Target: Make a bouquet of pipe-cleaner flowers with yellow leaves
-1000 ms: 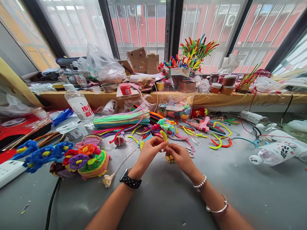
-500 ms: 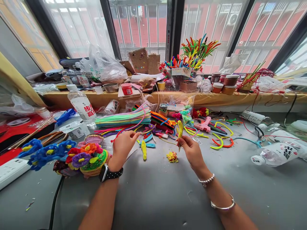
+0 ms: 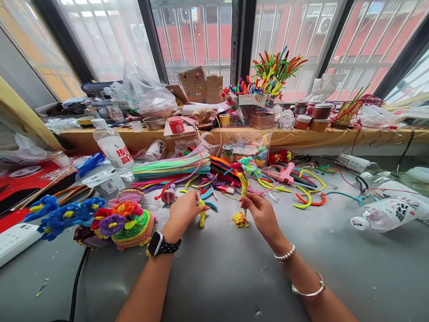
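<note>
My right hand (image 3: 263,214) pinches the stem of a small bunch of pipe-cleaner flowers (image 3: 248,167), held upright. Pale teal and red-purple blooms top it, and a long yellow pipe-cleaner leaf (image 3: 242,182) stands along its left side. Directly below, on the grey table (image 3: 214,273), lies a yellow-and-red fuzzy clump (image 3: 240,219). My left hand (image 3: 184,210) is closed, thumb and fingertips at the upper end of a second yellow pipe-cleaner leaf (image 3: 202,218). Its lower end shows beneath the fingers.
A bundle of pastel pipe cleaners (image 3: 170,165) lies behind my left hand. Finished pipe-cleaner flowers (image 3: 114,221) sit at left. A pink glue gun (image 3: 284,173) and plastic bottles (image 3: 385,217) lie at right. The windowsill (image 3: 140,137) is crowded with jars and bags.
My left hand has moved right and down onto the yellow leaf lying on the table. My right hand has shifted slightly left with the flower bunch.
</note>
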`<state>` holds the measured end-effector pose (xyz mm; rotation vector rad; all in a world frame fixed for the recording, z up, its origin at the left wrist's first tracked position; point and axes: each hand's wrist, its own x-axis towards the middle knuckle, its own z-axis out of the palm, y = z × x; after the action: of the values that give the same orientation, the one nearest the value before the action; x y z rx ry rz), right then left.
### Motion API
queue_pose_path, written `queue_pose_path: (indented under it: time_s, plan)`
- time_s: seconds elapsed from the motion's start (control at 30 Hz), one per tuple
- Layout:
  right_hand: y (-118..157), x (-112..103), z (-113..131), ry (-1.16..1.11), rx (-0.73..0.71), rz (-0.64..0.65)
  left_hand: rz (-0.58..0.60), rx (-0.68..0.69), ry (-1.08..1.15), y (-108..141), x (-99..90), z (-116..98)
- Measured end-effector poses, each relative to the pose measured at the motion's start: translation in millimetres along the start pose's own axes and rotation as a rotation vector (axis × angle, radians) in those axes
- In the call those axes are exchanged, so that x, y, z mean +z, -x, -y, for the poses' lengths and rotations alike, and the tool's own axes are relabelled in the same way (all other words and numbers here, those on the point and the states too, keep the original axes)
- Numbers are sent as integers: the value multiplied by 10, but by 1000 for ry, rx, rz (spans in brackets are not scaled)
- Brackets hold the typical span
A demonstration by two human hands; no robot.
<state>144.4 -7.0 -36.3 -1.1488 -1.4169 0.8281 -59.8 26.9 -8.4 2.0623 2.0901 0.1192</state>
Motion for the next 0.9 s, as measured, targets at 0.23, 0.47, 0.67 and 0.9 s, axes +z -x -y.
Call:
queue_pose_path:
  time_s: [0.23,0.47,0.67,0.9]
  plan:
    - [56,97,-20,-8,20,91,43,3,-11,-14,-3,6]
    - [25,272,11,18,8,83,-177,-4,350,-85,-57,113]
    - [8,366,7,-2,98,-12,-207,24,610,-74,-55,67]
    - [3,399,18,-31,79,14,-348,70,534,-9,-131,49]
